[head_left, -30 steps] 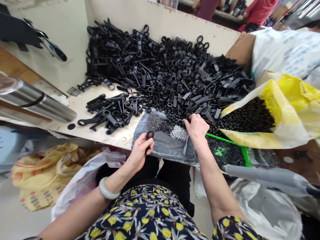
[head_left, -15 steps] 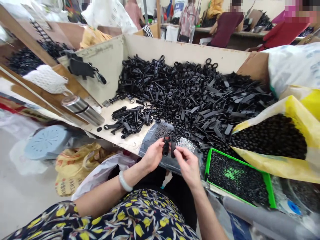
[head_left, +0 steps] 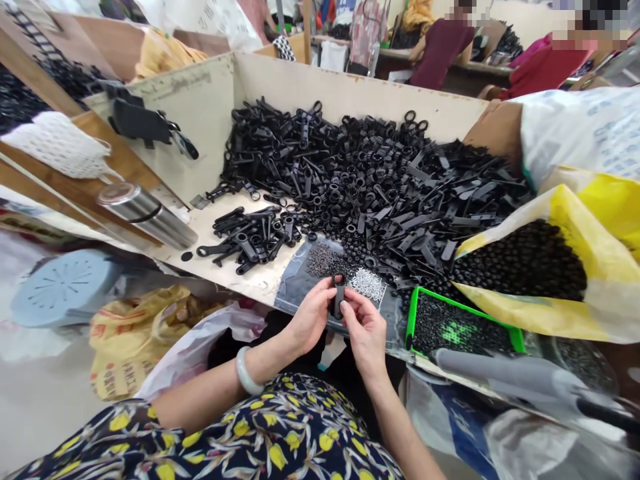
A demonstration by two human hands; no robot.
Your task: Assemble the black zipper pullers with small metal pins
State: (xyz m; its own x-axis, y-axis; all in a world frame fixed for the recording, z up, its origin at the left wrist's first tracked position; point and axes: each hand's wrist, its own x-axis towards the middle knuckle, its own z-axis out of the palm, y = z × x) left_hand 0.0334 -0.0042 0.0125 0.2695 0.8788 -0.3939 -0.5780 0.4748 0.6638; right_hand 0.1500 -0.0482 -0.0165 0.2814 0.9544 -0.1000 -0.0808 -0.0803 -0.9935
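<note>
My left hand (head_left: 309, 319) and my right hand (head_left: 364, 331) meet at the table's front edge, both pinching one small black plastic piece (head_left: 339, 298) held upright between the fingertips. Just behind the hands lies a grey plastic sheet (head_left: 300, 283) with a heap of small silver pins (head_left: 368, 283) and a heap of dark tiny parts (head_left: 323, 259). A big pile of black plastic parts (head_left: 370, 180) fills the table behind. A smaller group of assembled black pieces (head_left: 253, 235) lies to the left of it.
A green tray (head_left: 463, 330) of small black parts sits right of my hands, with a yellow bag (head_left: 540, 267) of black parts behind it. A steel flask (head_left: 147, 215) lies at the left. A grey tool handle (head_left: 510, 375) is at lower right. Other people work at the far benches.
My right hand left the pile with a black part and came to my left hand; both now press the parts together as one piece. The view shifted up and left.
</note>
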